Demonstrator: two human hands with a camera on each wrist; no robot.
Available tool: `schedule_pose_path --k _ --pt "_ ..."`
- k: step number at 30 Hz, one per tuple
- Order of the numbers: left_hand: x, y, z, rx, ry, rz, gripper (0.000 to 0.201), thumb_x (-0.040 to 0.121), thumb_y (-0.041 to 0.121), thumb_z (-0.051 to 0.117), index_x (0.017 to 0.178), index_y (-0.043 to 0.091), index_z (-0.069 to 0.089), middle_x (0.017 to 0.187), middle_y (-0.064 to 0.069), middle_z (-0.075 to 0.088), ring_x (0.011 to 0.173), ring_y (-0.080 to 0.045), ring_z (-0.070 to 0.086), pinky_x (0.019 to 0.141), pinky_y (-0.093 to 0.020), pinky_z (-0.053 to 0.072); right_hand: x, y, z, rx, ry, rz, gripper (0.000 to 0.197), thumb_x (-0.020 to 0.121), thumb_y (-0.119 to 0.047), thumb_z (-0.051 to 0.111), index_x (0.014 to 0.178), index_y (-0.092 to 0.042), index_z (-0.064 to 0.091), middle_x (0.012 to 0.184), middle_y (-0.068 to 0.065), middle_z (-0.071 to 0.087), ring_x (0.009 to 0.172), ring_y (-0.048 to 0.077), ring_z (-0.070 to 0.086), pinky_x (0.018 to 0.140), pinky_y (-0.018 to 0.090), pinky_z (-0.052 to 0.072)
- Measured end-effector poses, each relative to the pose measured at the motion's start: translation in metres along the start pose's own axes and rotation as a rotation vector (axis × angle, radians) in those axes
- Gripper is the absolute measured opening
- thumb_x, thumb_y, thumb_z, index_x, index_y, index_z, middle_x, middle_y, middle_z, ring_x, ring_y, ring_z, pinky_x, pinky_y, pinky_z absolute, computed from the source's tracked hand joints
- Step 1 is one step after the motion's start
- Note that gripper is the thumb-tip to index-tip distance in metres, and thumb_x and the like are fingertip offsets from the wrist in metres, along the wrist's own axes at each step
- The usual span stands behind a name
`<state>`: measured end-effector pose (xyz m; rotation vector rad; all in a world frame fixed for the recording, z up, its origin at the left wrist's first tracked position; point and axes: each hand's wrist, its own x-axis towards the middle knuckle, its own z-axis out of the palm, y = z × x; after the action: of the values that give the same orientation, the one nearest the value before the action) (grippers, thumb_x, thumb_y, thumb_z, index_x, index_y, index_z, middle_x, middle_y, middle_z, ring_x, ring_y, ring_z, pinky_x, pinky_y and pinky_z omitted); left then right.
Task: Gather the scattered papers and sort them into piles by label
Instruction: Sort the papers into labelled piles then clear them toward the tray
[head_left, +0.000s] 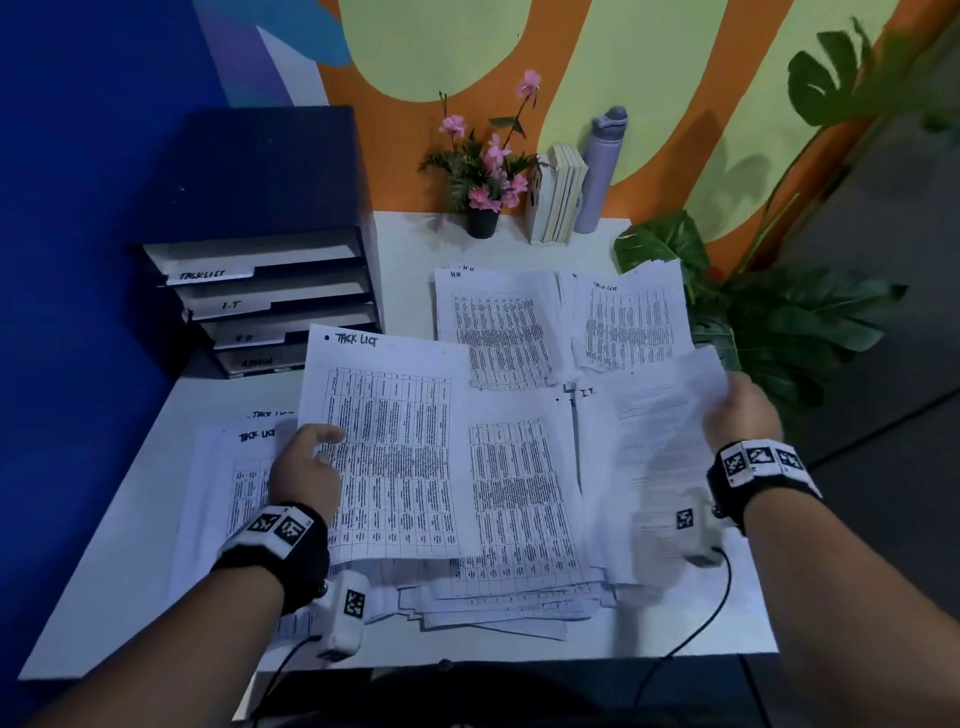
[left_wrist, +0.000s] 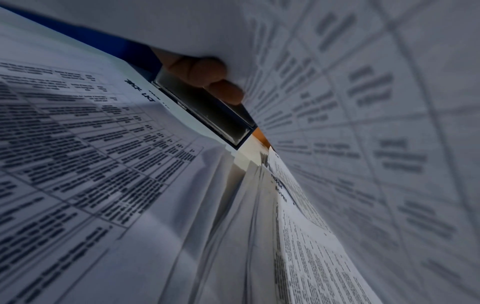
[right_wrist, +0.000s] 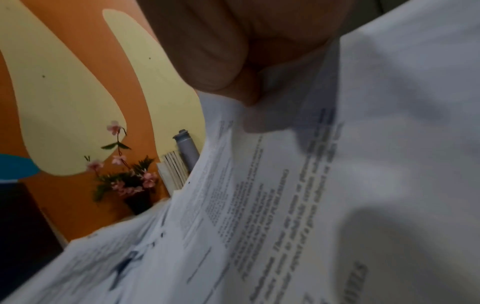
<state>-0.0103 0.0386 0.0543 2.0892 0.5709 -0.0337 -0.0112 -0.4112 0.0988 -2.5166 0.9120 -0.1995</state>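
Note:
My left hand (head_left: 306, 460) pinches the left edge of a printed sheet headed "TASK LIST" (head_left: 395, 447), lifted over the heap of papers (head_left: 519, 519) in the table's middle. In the left wrist view the fingers (left_wrist: 207, 76) curl under that sheet (left_wrist: 363, 123). My right hand (head_left: 740, 410) grips the right edge of a blurred, raised sheet of text (head_left: 665, 431); its fingers (right_wrist: 207, 51) clamp the paper (right_wrist: 311, 185). A "TASK LIST" pile (head_left: 228, 478) lies under my left wrist. Piles marked "H.R" (head_left: 498, 332) and "TASK LIST" (head_left: 628, 322) lie further back.
A dark blue tray rack (head_left: 270, 291) with slots labelled TASKLIST, I.T, H.R and ADMIN stands at the back left. A flower pot (head_left: 483, 208), books (head_left: 558, 197) and a lilac bottle (head_left: 600, 171) line the wall. A leafy plant (head_left: 769, 322) is beside the table's right edge.

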Motion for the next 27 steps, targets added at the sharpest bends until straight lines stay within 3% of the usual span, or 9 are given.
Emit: schedule_pose_path --k 6,10,13,15,17,19,22,24,27 --pt "-0.010 0.006 0.011 -0.065 -0.064 0.001 0.041 0.098 0.003 0.039 0.112 0.035 0.061 0.104 -0.003 0.062 0.041 -0.013 0.037 0.035 -0.019 0.034 0.003 -0.003 0.016 -0.253 -0.002 -0.105 0.068 0.080 0.001 0.059 0.143 -0.014 0.037 0.139 0.020 0.041 0.124 0.041 0.042 0.098 0.053 0.040" --pt "-0.009 0.014 0.020 -0.135 -0.074 0.021 0.045 0.098 0.002 0.040 0.118 0.037 0.060 0.111 0.009 0.054 0.043 -0.013 0.037 0.037 -0.019 0.036 -0.036 -0.041 0.056 0.263 -0.343 -0.256 0.020 0.091 -0.010 0.059 0.103 -0.025 0.062 0.124 0.007 0.057 0.115 0.027 0.056 0.102 0.039 0.042" --pt "-0.007 0.022 0.025 -0.176 -0.066 0.030 0.044 0.098 0.003 0.042 0.118 0.038 0.060 0.096 0.009 0.058 0.048 -0.015 0.039 0.043 -0.023 0.039 -0.078 -0.069 0.078 0.604 -0.762 -0.186 0.006 0.091 -0.029 0.062 0.088 -0.032 0.058 0.111 -0.002 0.063 0.102 0.020 0.063 0.089 0.040 0.052" --pt "-0.008 0.029 0.026 -0.193 -0.075 0.063 0.044 0.098 0.004 0.045 0.118 0.041 0.058 0.101 0.013 0.056 0.059 -0.016 0.047 0.053 -0.025 0.044 -0.093 -0.082 0.089 0.678 -0.831 -0.169 0.010 0.091 -0.023 0.063 0.089 -0.030 0.057 0.108 0.000 0.061 0.084 0.019 0.063 0.067 0.032 0.050" --pt "-0.007 0.032 0.028 -0.196 -0.098 0.115 0.050 0.096 0.005 0.050 0.129 0.043 0.050 0.123 0.015 0.047 0.093 -0.012 0.053 0.077 -0.026 0.047 -0.090 -0.088 0.095 0.591 -0.708 -0.188 0.024 0.090 -0.006 0.057 0.099 -0.028 0.060 0.112 -0.001 0.059 0.070 0.013 0.058 0.058 0.027 0.047" --pt "-0.004 0.029 0.032 -0.245 -0.132 0.124 0.062 0.095 0.004 0.053 0.142 0.041 0.035 0.141 0.014 0.037 0.117 -0.012 0.050 0.095 -0.030 0.044 -0.071 -0.089 0.093 0.522 -0.531 -0.129 0.039 0.088 0.007 0.048 0.108 -0.023 0.063 0.121 0.002 0.060 0.083 0.015 0.063 0.066 0.024 0.052" --pt "0.000 0.014 0.033 -0.141 -0.148 0.106 0.068 0.095 0.010 0.054 0.147 0.041 0.023 0.155 0.005 0.025 0.135 -0.019 0.039 0.107 -0.042 0.040 -0.026 -0.080 0.080 0.435 -0.367 -0.090 0.057 0.086 0.016 0.041 0.134 -0.010 0.055 0.142 0.010 0.050 0.124 0.025 0.054 0.096 0.022 0.042" --pt "0.002 0.001 0.031 -0.017 -0.152 0.085 0.071 0.095 0.015 0.056 0.150 0.039 0.019 0.158 0.002 0.017 0.142 -0.020 0.028 0.113 -0.044 0.032 0.007 -0.069 0.071 0.348 -0.286 -0.063 0.058 0.087 0.014 0.040 0.141 -0.006 0.048 0.146 0.016 0.044 0.127 0.032 0.050 0.102 0.025 0.039" --pt "0.004 -0.020 0.027 0.147 -0.174 0.045 0.075 0.092 0.021 0.060 0.151 0.035 0.016 0.161 0.004 0.005 0.146 -0.021 0.019 0.117 -0.043 0.024 0.052 -0.052 0.064 0.210 -0.173 0.001 0.055 0.087 0.006 0.044 0.141 -0.009 0.049 0.144 0.021 0.041 0.115 0.041 0.055 0.102 0.044 0.047"
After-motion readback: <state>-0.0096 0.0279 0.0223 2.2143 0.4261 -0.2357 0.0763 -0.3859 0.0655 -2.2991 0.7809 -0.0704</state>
